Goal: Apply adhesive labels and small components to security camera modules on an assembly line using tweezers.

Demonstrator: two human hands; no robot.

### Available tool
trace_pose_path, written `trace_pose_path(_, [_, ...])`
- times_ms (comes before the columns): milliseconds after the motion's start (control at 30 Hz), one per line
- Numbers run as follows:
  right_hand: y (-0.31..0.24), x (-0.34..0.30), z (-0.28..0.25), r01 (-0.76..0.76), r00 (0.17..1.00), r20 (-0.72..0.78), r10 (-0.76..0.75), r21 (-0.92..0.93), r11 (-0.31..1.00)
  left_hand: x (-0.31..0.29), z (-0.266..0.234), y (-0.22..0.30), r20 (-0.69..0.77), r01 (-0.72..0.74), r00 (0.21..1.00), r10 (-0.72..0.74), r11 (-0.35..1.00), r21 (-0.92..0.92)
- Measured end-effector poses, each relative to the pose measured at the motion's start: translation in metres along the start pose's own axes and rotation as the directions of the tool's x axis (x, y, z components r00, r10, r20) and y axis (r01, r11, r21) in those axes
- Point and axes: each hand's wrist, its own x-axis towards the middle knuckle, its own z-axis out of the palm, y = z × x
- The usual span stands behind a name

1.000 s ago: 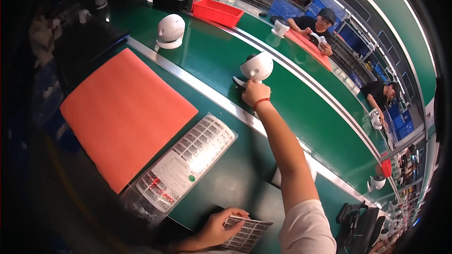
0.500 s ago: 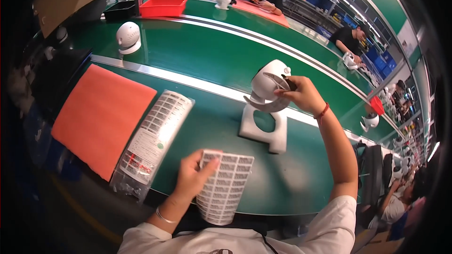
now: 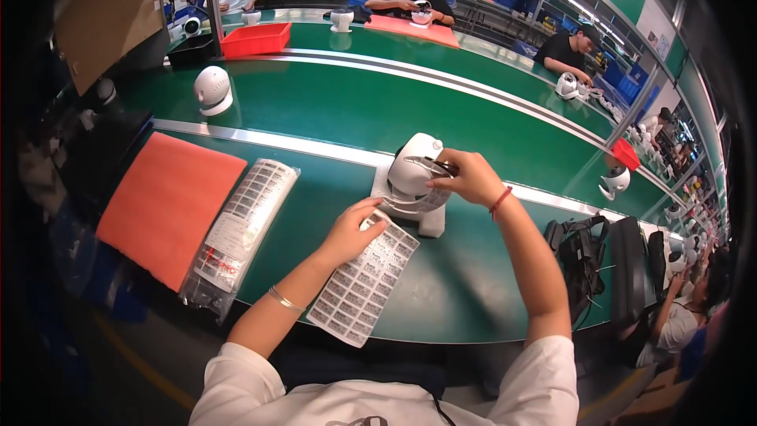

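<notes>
My right hand (image 3: pixel 473 177) is closed on a white round-headed camera (image 3: pixel 410 170), tilted over a white foam holder (image 3: pixel 431 222). A slim dark tool, perhaps tweezers (image 3: pixel 441 167), also sits between those fingers. The camera hides most of the holder, so I cannot tell whether it rests fully in it. With thumb and fingers my left hand (image 3: pixel 352 233) pinches the top of a sheet of printed labels (image 3: pixel 367 280), which slants down over the near bench edge. My left fingertips are close to the camera's lower rim; contact is unclear.
To the left lie an orange mat (image 3: pixel 169 209) and a plastic-wrapped pack of label sheets (image 3: pixel 252 221). Another white camera (image 3: pixel 213 91) stands on the green belt (image 3: pixel 315 99). Black bags (image 3: pixel 583 260) are at the right. Across the belt, people work near a red tray (image 3: pixel 256 39).
My right hand has brought the camera down and nearer, onto or just above the foam holder. My left hand has moved up and right with the label sheet, close to the camera.
</notes>
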Motion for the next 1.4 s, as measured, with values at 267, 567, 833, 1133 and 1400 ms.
trace_pose_path(267, [0.062,-0.055,0.082,0.203,0.648,-0.617,0.447,0.705,0.679,0.007,-0.003,0.063,-0.049,0.019,0.998,-0.036,0.949,-0.316])
trace_pose_path(567, [0.06,-0.083,0.065,-0.444,0.822,-0.217,0.527,0.334,0.831,0.002,0.007,0.053,-0.062,0.077,0.991,-0.115,0.898,-0.434])
trace_pose_path(833, [0.067,-0.093,0.048,-0.391,0.903,-0.069,0.424,0.275,0.878,0.008,-0.014,0.052,-0.182,0.024,0.979,-0.091,0.941,-0.338])
trace_pose_path(1133, [0.084,-0.107,0.032,-0.435,0.897,0.135,0.42,0.424,0.794,0.009,-0.01,0.054,-0.006,0.156,0.983,-0.183,0.858,-0.49])
trace_pose_path(1400, [0.09,-0.106,0.028,-0.425,0.899,0.181,0.399,0.579,0.696,0.009,-0.012,0.055,0.015,0.128,0.99,-0.138,0.857,-0.5])
